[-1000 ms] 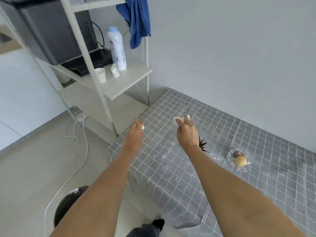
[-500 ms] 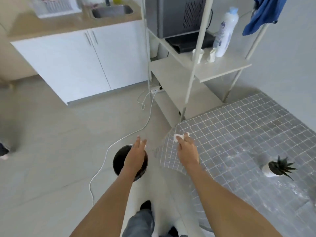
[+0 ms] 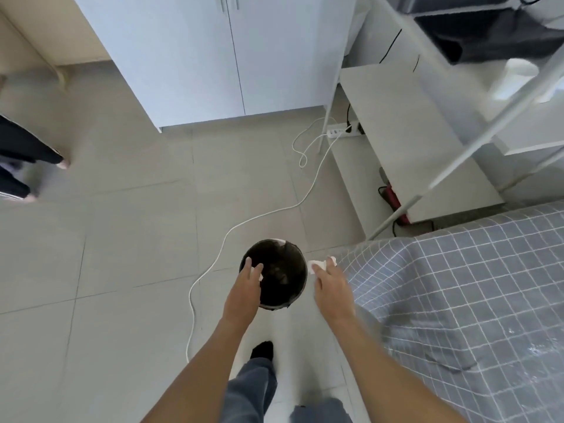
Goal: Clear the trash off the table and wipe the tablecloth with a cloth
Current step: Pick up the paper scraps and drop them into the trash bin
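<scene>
Left hand [image 3: 245, 285] pinches a small white scrap [image 3: 260, 276] over the bin [image 3: 273, 273]; right hand [image 3: 331, 285] pinches a crumpled tissue [image 3: 316, 265] just beside the rim, by the tablecloth [image 3: 457, 285] corner. Looks feather-light and soft, so fingertip pinches should do. Bin contents too dark to make out.

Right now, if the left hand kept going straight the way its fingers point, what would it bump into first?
Probably nothing solid: the left hand holding a small white scrap points over the round black trash bin's open mouth. Depth is hard to judge.
</scene>
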